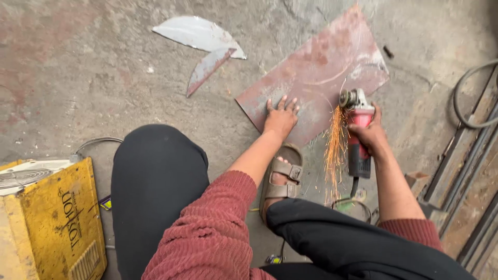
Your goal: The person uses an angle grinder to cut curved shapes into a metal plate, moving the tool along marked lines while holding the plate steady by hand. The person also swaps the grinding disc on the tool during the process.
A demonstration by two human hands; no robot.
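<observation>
Rusty steel sheet (316, 72) flat on the concrete floor (78, 78), lying at an angle, a pale curved line marked across it w/ the grinder's disc sitting right on that line near the sheet's lower edge. Angle grinder (358, 135), red body, black rear, in the right hand (369, 136), fingers clenched round the body, head pointing away from the person. Sparks (334, 155) streaming orange back toward the person, falling between the two arms. Left hand (280, 118) pressed flat on the sheet's near corner, fingers spread, gripping nothing, just bearing down. Right below it a foot in a tan strapped sandal (282, 179), toes just at the sheet's edge. Black trousers, dark red knit sleeves. Grinder cord (354, 187) runs back from the tool's rear. Further out: two curved offcuts (199, 39) on the floor, upper left, touching each other, well apart from the sheet. Yellow machine box (52, 223) w/ a fan grille at bottom left. Steel bars (467, 171) along the right side.
</observation>
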